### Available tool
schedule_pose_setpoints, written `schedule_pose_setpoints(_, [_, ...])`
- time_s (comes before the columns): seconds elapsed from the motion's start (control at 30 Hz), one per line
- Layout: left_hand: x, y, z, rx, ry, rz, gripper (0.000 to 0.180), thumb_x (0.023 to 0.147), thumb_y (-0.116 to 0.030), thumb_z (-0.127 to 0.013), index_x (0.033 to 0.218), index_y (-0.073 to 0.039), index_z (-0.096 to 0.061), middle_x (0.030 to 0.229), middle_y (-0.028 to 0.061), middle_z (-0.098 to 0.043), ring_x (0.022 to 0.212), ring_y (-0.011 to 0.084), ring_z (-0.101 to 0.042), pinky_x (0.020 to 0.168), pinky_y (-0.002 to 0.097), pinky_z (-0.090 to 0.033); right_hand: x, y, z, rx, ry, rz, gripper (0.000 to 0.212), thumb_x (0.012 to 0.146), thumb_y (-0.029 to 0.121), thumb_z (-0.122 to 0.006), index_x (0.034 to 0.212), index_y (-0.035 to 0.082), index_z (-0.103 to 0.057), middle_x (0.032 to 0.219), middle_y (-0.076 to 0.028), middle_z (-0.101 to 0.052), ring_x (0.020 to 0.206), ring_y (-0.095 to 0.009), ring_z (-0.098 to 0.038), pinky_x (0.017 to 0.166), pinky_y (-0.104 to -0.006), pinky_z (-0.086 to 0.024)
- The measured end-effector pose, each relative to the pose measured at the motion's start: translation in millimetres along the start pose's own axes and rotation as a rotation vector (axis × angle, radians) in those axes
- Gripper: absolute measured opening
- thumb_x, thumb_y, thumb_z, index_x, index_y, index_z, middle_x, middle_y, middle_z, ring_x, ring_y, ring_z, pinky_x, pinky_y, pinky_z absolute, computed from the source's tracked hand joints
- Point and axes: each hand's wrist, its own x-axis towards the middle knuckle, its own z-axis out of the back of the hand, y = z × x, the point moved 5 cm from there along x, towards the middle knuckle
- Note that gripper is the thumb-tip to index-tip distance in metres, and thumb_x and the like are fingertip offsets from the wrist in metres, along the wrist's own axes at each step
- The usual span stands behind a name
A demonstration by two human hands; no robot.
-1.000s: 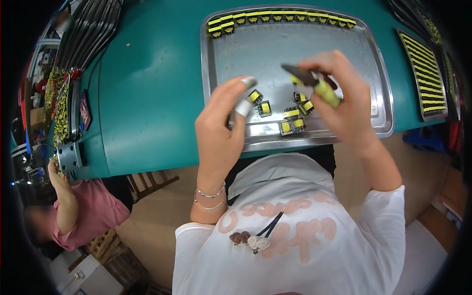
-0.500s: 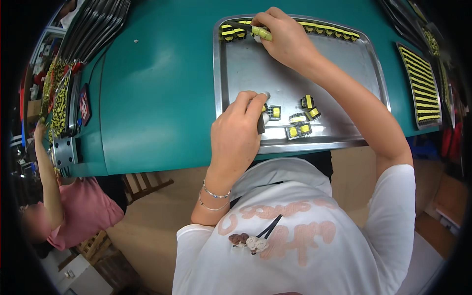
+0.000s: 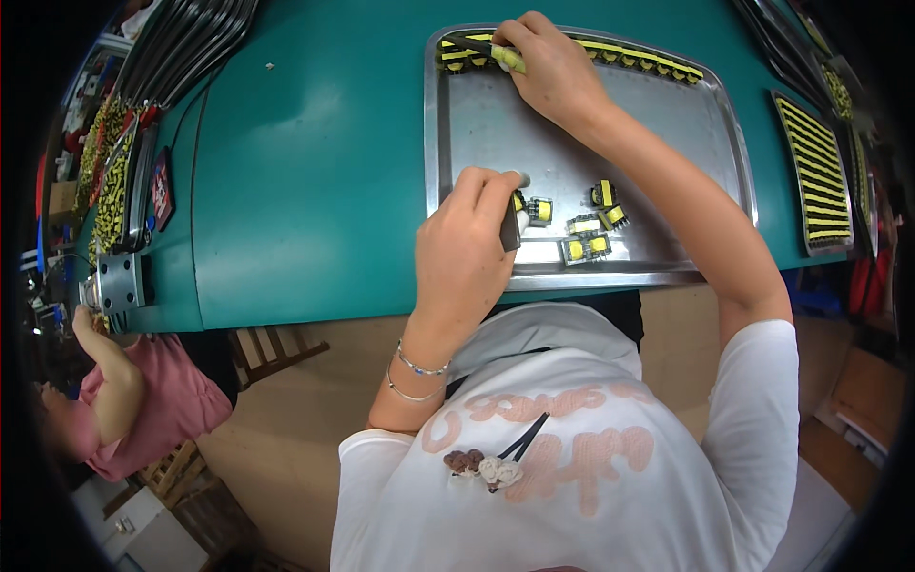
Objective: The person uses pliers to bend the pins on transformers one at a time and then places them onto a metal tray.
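Observation:
A steel tray [image 3: 667, 114] lies on the teal table [image 3: 315, 172]. My left hand [image 3: 467, 248] rests at the tray's near left part, closed around a small grey tube-like tool [image 3: 510, 229] whose tip touches a little yellow-and-black part [image 3: 538, 209]. Three more such parts [image 3: 593, 229] lie loose just to its right. My right hand [image 3: 553, 67] reaches to the tray's far edge, holding yellow-handled tweezers [image 3: 491, 52] over a row of the same yellow parts [image 3: 629, 55] lined along the rim.
A second tray packed with rows of yellow parts [image 3: 818, 172] sits at the right. Dark stacked trays [image 3: 181, 48] and more yellow parts [image 3: 110, 181] lie at the left. Another person in pink [image 3: 133, 400] works at lower left near a metal fixture [image 3: 114, 281].
My right hand has carried the tweezers from the loose parts near the tray's front up to the row at the far edge. My left hand has lowered onto the tray beside the loose parts.

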Motion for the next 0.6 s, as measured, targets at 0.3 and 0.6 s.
schedule_pose_setpoints(0.3, [-10,11,0,-0.678,-0.175,0.208,0.030,0.082,0.003,-0.063,0.112,0.002,-0.056,0.109,0.0071,-0.056,0.092,0.0128,-0.056,0.073,0.0268,-0.056,-25,-3,30,-0.015,0.014,0.077,0.024,0.077,0.007,-0.061,0.101,0.004,-0.058,0.094,-0.013,-0.056,0.084,-0.034,-0.057,0.073,-0.0403,-0.047])
schedule_pose_setpoints(0.6, [-4,7,-8,-1.057,-0.168,0.402,0.036,0.079,-0.002,-0.071,0.111,0.001,-0.055,0.103,0.0067,-0.060,0.097,0.0118,-0.056,0.084,0.0243,-0.047,-88,23,88,0.337,0.305,-0.013,0.024,0.072,0.006,-0.061,0.094,-0.001,-0.055,0.086,-0.014,-0.054,0.079,-0.033,-0.053,0.071,-0.0354,-0.044])
